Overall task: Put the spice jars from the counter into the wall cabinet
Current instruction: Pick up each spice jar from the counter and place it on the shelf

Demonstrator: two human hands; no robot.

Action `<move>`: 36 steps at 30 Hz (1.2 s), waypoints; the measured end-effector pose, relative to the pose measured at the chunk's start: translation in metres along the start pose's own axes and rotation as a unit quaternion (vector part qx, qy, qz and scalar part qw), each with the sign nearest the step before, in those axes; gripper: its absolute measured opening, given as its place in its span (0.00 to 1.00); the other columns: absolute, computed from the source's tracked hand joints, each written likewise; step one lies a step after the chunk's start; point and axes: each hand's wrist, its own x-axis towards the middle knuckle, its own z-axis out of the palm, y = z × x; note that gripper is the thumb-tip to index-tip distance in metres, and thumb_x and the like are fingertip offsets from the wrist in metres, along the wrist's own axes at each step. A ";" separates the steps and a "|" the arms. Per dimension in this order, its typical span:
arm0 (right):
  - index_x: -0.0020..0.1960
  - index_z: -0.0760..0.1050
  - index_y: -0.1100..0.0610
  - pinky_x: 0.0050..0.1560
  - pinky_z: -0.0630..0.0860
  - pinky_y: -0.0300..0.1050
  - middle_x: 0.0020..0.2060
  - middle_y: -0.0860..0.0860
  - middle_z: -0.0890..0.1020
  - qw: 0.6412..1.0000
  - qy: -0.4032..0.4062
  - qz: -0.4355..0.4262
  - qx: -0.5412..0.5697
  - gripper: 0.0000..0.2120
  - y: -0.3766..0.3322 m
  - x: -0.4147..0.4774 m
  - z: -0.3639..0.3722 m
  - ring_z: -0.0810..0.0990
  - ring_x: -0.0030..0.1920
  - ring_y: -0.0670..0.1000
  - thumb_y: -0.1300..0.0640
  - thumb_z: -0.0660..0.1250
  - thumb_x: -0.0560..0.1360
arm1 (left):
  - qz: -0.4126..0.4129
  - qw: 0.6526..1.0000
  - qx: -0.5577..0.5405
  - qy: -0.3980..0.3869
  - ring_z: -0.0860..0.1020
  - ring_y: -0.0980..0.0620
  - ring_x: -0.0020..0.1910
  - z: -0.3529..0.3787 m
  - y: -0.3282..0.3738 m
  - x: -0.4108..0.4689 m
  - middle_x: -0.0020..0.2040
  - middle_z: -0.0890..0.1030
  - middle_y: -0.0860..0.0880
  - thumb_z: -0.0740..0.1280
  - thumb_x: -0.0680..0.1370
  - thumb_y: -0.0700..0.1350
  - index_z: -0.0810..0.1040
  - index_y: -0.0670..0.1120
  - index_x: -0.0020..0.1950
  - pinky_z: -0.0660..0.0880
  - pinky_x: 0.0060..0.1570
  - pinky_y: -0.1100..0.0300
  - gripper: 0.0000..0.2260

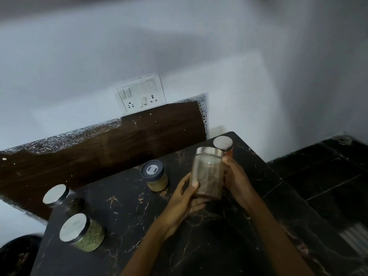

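L hand (184, 198) + R hand (236, 179) grip brown-spice jar (208, 176) above counter (199, 246).

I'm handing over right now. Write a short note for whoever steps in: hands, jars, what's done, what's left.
Hands: left hand and right hand both grip the brown-spice jar, lid on, over the counter.
On the counter: red-spice jar just behind the held one, dark-lidded jar mid-counter, dark-spice jar and green-herb jar at the left.
Done: one jar picked up. The wall cabinet is out of view, so nothing stored can be confirmed.
Left: shelve the held jar, then the other four.
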 end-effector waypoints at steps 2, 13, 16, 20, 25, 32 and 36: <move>0.61 0.74 0.52 0.42 0.77 0.47 0.49 0.53 0.82 0.999 0.030 -0.013 -0.024 0.15 0.000 0.001 0.002 0.83 0.47 0.52 0.50 0.63 0.76 | -0.001 1.000 -0.016 0.002 0.82 0.44 0.54 0.001 0.000 0.001 0.60 0.77 0.44 0.64 0.73 0.55 0.62 0.58 0.68 0.78 0.54 0.50 0.24; 0.56 0.66 0.46 0.52 0.77 0.50 0.52 0.49 0.76 0.992 0.037 -0.100 -0.063 0.09 -0.004 -0.008 0.016 0.78 0.52 0.50 0.48 0.59 0.77 | -0.029 0.997 -0.075 -0.011 0.81 0.41 0.55 0.009 -0.001 0.001 0.61 0.78 0.40 0.65 0.72 0.61 0.60 0.55 0.70 0.79 0.49 0.53 0.30; 0.58 0.70 0.44 0.50 0.76 0.50 0.56 0.51 0.79 0.997 0.003 -0.076 0.007 0.10 -0.001 -0.010 0.016 0.79 0.55 0.52 0.46 0.56 0.78 | -0.055 0.987 -0.151 -0.028 0.81 0.42 0.55 0.008 0.000 0.000 0.61 0.79 0.40 0.63 0.72 0.62 0.64 0.51 0.70 0.78 0.42 0.57 0.30; 0.53 0.75 0.48 0.50 0.74 0.49 0.55 0.54 0.79 0.991 -0.038 0.026 0.122 0.15 0.001 -0.014 0.018 0.77 0.56 0.53 0.43 0.61 0.71 | -0.087 0.974 -0.200 -0.068 0.81 0.45 0.51 0.008 -0.002 -0.003 0.58 0.80 0.41 0.56 0.73 0.63 0.71 0.48 0.66 0.78 0.40 0.58 0.28; 0.57 0.76 0.51 0.50 0.76 0.52 0.57 0.57 0.79 0.994 -0.015 0.010 0.105 0.16 0.006 -0.015 0.020 0.77 0.57 0.57 0.46 0.63 0.72 | -0.111 0.961 -0.245 -0.059 0.78 0.38 0.58 0.003 -0.013 0.000 0.64 0.76 0.37 0.57 0.72 0.65 0.66 0.50 0.70 0.80 0.44 0.48 0.31; 0.53 0.68 0.45 0.56 0.77 0.61 0.54 0.54 0.77 0.996 0.064 -0.063 0.006 0.19 0.010 -0.014 0.024 0.79 0.55 0.57 0.45 0.70 0.65 | -0.049 0.992 -0.114 0.009 0.79 0.43 0.58 -0.001 -0.005 0.002 0.64 0.74 0.42 0.68 0.71 0.59 0.66 0.54 0.68 0.78 0.53 0.45 0.27; 0.57 0.62 0.48 0.50 0.78 0.49 0.48 0.49 0.75 0.991 0.078 -0.106 -0.036 0.18 0.006 -0.013 0.030 0.79 0.48 0.50 0.50 0.67 0.73 | -0.039 0.994 -0.103 0.016 0.80 0.43 0.57 0.004 -0.006 0.002 0.62 0.76 0.41 0.66 0.72 0.56 0.63 0.53 0.69 0.77 0.55 0.46 0.27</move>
